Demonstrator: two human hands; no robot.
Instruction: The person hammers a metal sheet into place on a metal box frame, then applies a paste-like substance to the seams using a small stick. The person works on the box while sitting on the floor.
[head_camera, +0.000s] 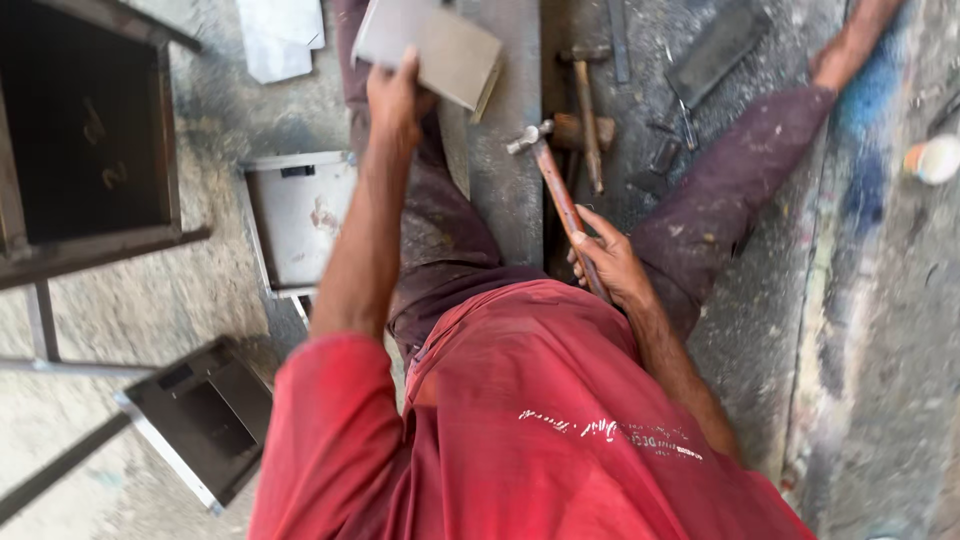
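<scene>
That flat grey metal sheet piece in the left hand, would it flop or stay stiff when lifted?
The flat grey metal sheet piece probably stays stiff: the left hand grips one edge and it shows no sag. Its folded edge likely adds rigidity. Bare edges may be sharp.

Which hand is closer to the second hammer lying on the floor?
Right. The right hand grips a hammer just below the second hammer; the left hand holds a metal sheet farther off to its left.

A rough grey concrete floor (200, 290) is lying underneath, streaked with blue paint (870, 110) at the right; a dark metal frame (90, 130) is standing at the upper left.
</scene>
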